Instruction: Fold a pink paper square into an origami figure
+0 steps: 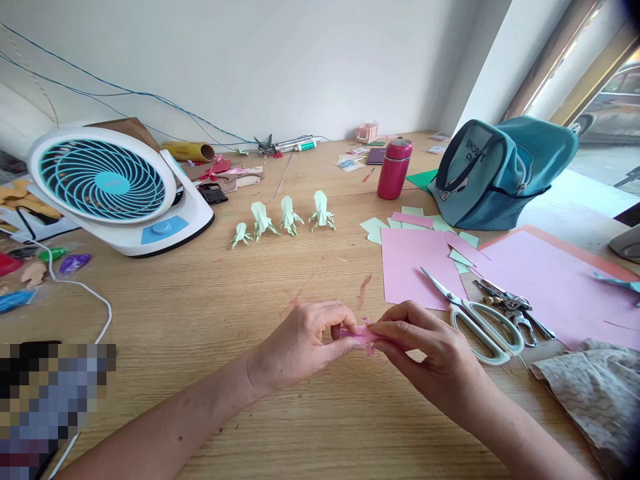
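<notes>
Between my two hands is a small folded piece of pink paper [367, 335], held just above the table with narrow cut strips sticking out at its middle. My left hand [313, 337] pinches its left end between thumb and fingers. On the other end, the thumb and fingers of my right hand [425, 350] are closed, covering much of the paper. White-handled scissors [483, 323] lie right of my right hand, their blades over a pink sheet [413, 263]. Several pale green folded paper figures [290, 217] stand in a row beyond my hands.
A white fan [120, 187] stands at the left, its white cord [103, 293] running down the table. At the back right are a red flask [395, 170] and a blue bag [500, 173]. Keys [515, 307] and a grey cloth [595, 393] lie at the right.
</notes>
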`<state>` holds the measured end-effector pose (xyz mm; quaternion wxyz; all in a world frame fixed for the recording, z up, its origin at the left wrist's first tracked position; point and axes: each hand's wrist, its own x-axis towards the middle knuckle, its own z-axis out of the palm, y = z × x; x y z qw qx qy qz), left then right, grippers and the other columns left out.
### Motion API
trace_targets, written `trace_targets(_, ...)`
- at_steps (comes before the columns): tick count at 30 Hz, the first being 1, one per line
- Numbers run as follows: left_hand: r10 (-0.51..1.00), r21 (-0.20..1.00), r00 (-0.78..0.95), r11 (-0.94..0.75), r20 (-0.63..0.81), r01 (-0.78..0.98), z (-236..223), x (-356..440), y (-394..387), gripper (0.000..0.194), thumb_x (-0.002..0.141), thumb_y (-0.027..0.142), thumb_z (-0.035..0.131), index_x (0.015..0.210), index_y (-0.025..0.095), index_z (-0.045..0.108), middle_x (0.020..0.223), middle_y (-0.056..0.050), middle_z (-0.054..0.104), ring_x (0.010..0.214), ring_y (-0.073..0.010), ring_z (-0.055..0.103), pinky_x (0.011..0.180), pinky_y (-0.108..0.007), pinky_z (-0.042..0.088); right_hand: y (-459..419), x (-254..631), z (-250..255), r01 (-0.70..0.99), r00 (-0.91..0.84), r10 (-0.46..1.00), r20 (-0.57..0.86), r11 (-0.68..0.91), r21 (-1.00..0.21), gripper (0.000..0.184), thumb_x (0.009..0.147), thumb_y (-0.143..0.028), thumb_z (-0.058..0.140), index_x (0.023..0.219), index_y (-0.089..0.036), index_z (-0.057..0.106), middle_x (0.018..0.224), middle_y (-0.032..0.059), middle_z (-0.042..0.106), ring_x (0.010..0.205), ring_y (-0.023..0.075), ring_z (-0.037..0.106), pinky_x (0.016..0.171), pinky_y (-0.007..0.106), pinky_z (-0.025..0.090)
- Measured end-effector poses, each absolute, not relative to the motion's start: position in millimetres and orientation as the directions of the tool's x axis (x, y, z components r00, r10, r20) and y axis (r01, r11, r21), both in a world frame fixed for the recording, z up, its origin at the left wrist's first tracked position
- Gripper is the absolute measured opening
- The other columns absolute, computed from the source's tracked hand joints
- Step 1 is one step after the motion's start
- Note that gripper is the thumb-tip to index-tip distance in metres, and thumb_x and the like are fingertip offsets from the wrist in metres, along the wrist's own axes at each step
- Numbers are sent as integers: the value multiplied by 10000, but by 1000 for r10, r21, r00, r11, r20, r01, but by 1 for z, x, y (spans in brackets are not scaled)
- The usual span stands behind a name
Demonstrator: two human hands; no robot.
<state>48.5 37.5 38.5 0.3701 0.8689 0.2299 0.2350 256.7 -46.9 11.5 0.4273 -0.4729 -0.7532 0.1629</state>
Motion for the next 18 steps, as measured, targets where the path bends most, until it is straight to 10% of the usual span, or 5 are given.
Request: trace_targets(18, 522, 617, 780, -752, 343, 232, 38, 47, 35, 83, 931, 181, 660, 1011, 192, 673, 1018, -8, 763, 927, -132, 718, 838, -219, 529, -48, 252, 10, 571, -132, 875, 466, 452, -686, 203, 959, -139, 577, 1070, -218, 727, 909, 59, 626, 704, 134, 607, 575, 261, 502)
